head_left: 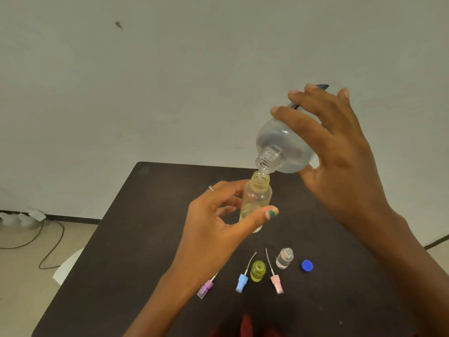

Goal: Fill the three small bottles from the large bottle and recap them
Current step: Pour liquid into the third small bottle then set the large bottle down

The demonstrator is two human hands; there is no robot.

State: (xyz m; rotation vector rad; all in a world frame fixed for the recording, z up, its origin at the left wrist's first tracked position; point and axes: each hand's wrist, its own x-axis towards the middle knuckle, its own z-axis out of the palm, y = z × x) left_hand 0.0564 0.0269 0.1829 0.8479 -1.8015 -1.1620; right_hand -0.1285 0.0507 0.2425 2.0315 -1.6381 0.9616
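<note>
On the dark bench (145, 239), a small clear bottle (256, 200) is held upright at the centre by the left hand (218, 229), its grip pinching the bottle between thumb and curled fingers. Directly at 12 o'clock from its open neck, the large bottle (284, 147) is tipped mouth-down, clasped by the right hand (340, 154) with fingers wrapped over its body. At 6 o'clock, near the bench edge, a purple sprayer cap (206, 288), a blue sprayer cap (241, 283), a yellow-green bottle (258, 271), a pink sprayer cap (276, 284), a clear small bottle (284, 258) and a blue cap (307, 265) are laid out.
</note>
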